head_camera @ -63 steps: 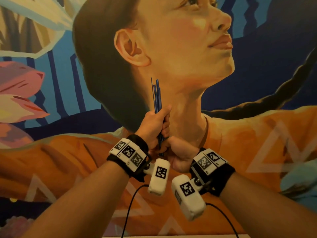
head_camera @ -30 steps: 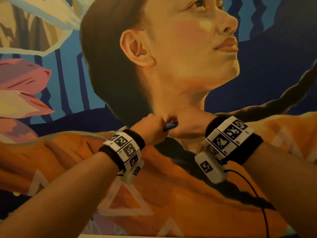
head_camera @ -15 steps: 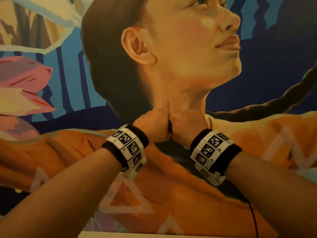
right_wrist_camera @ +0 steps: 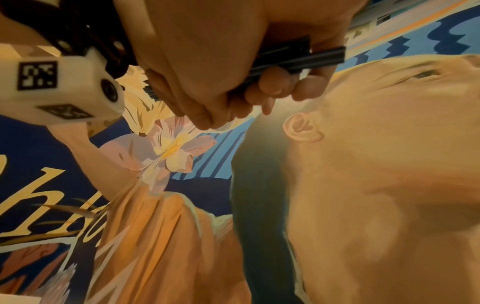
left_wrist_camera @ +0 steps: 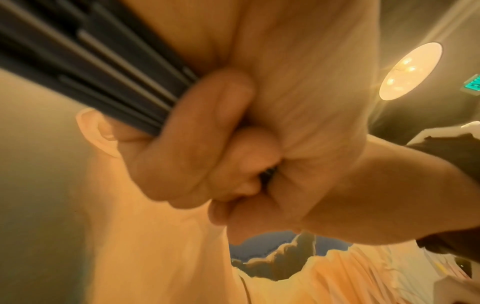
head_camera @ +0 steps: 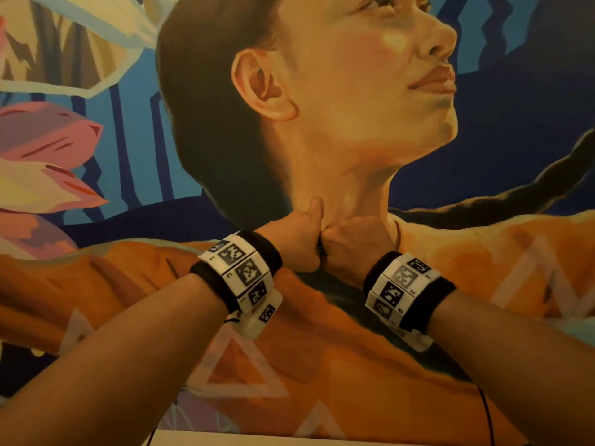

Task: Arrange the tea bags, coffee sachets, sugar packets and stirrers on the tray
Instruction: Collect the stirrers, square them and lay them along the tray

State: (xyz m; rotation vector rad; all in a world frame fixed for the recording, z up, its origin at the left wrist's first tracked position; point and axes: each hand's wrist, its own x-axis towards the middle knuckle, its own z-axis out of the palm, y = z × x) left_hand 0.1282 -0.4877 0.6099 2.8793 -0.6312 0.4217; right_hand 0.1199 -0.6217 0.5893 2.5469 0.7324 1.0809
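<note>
Both fists raised side by side in front of a painted mural, knuckles touching. Left hand clenched around a bundle of dark stirrers, thumb sticking up in the head view. Right hand likewise curled tight on the same bundle, butted against the left.

From the head view, only a short dark sliver of the bundle visible in the seam between the two fists. From the left wrist view, the long flat strips running out of the left grip toward the upper left corner, packed parallel, fingers folded over them; a dark bit showing again lower down between the curled fingers, probably another part of the bundle, though too blurred to be sure. From the right wrist view, square-cut ends of the stirrers poking out past the curled fingers on the far side of the right grip, and a ridged end just showing at the other side, beside the left wrist camera.

Marker bands strapped on both wrists. Pale table edge low in the head view, well below the hands. Round ceiling lamp in the left wrist view.
</note>
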